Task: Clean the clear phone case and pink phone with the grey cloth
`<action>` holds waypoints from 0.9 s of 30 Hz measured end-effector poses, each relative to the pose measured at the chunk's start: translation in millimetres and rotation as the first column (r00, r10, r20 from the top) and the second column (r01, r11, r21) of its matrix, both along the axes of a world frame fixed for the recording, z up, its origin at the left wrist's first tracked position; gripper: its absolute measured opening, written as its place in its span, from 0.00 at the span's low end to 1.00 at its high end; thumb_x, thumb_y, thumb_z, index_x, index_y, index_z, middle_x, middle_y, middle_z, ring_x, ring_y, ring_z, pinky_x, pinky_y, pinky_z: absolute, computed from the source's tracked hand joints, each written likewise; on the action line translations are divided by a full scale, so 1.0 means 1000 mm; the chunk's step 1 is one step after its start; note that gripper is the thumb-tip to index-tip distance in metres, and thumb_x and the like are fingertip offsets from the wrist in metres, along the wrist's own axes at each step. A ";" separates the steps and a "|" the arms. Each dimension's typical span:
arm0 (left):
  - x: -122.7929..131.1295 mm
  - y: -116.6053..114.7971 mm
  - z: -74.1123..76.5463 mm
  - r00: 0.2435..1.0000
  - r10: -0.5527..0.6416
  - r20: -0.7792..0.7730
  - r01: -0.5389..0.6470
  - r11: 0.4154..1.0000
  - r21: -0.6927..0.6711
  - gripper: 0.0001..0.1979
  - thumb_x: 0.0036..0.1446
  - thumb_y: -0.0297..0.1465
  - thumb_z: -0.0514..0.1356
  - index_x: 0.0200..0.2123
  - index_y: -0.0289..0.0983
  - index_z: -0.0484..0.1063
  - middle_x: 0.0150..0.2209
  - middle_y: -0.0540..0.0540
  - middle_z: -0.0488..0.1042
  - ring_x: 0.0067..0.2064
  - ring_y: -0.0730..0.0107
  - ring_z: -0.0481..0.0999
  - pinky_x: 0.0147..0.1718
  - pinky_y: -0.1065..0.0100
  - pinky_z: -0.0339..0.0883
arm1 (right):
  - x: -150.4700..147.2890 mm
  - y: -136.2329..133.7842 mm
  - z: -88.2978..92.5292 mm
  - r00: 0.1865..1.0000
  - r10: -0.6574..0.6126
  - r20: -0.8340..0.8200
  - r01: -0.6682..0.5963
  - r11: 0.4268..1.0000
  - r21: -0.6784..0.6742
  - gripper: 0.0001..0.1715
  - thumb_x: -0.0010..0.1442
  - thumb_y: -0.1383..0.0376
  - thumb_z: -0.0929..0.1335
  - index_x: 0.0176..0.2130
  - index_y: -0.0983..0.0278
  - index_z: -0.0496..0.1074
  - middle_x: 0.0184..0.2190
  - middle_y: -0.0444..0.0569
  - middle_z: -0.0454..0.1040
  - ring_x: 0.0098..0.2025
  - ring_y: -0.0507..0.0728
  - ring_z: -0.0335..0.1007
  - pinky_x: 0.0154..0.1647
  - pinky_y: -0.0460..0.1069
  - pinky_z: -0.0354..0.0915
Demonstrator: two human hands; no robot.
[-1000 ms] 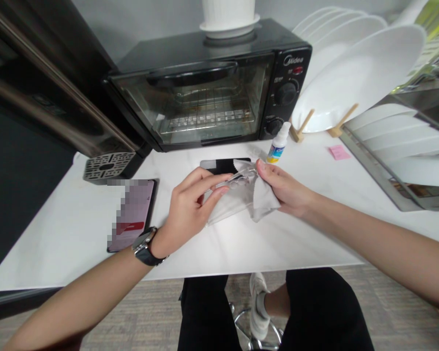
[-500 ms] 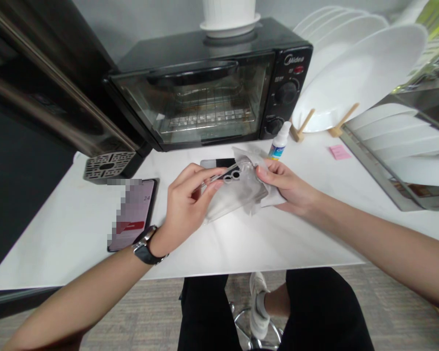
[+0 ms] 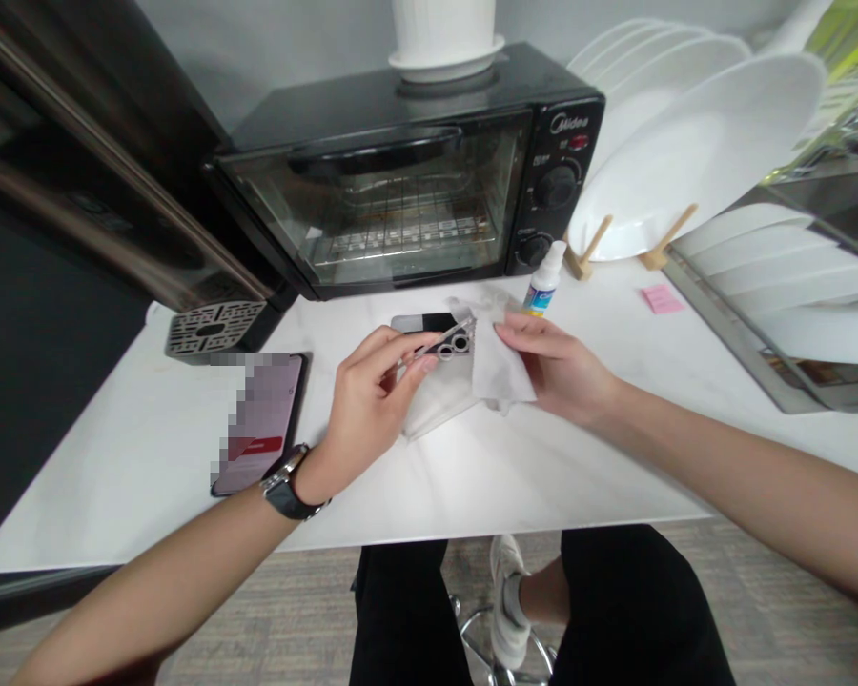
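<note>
Clear phone case (image 3: 436, 400) sits tilted just above the white desk (image 3: 472, 476), in the middle of the head view, held between both hands. The left hand (image 3: 368, 400), with a dark watch (image 3: 283, 484) on its wrist, has its grip closed on the case's upper edge, thumb and fingertips pinching beside the ringed camera cut-outs. The right hand (image 3: 561, 367) has its grip closed on a white cloth (image 3: 500, 367), which it presses flat against the right part of the case, covering that side.

Just behind the case a black phone (image 3: 421, 322) lies flat on the desk. A small spray bottle (image 3: 543, 281) stands upright near the right hand's fingertips. To the left of the left hand lies a second phone (image 3: 261, 419), screen up. At the back stands a black toaster oven (image 3: 400, 191) with its door shut, and to its right white plates (image 3: 686, 152) lean in a wooden rack. A pink sticky note (image 3: 662, 298) lies on the desk below them.
</note>
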State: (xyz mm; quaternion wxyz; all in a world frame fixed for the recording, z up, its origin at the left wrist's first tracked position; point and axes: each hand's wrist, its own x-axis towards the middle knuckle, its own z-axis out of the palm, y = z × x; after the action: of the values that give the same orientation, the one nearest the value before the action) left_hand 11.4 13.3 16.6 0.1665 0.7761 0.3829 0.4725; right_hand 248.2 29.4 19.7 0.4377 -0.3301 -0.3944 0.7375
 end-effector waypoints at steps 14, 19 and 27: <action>0.000 -0.003 0.004 0.998 0.050 0.040 -0.051 0.999 0.007 0.10 0.71 0.31 0.67 0.52 0.49 0.86 0.33 0.49 0.75 0.29 0.68 0.68 0.26 0.62 0.62 | 0.002 -0.007 0.011 0.998 0.054 -0.008 -0.054 0.996 0.076 0.13 0.52 0.53 0.83 0.35 0.53 0.84 0.34 0.47 0.84 0.29 0.56 0.74 0.30 0.50 0.70; 0.001 -0.007 0.007 0.996 0.064 0.057 -0.065 0.998 0.018 0.12 0.71 0.31 0.67 0.52 0.53 0.86 0.34 0.47 0.76 0.30 0.65 0.69 0.24 0.61 0.60 | 0.001 -0.010 0.011 0.999 0.033 0.007 -0.034 0.994 0.100 0.15 0.51 0.52 0.83 0.35 0.53 0.83 0.35 0.46 0.83 0.30 0.58 0.76 0.32 0.52 0.71; 0.000 -0.007 0.004 0.998 -0.061 0.009 0.061 0.998 0.031 0.18 0.69 0.29 0.68 0.56 0.57 0.85 0.34 0.47 0.77 0.28 0.67 0.70 0.22 0.63 0.59 | -0.003 -0.004 0.001 0.999 0.014 0.037 -0.018 0.992 0.128 0.19 0.54 0.47 0.83 0.28 0.55 0.81 0.24 0.43 0.76 0.23 0.54 0.64 0.24 0.49 0.62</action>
State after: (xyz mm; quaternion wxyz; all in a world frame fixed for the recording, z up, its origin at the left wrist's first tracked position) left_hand 11.7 6.6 21.1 0.1708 0.7876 0.3511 0.4766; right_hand 245.3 25.4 20.5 0.4449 -0.3113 -0.4513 0.7082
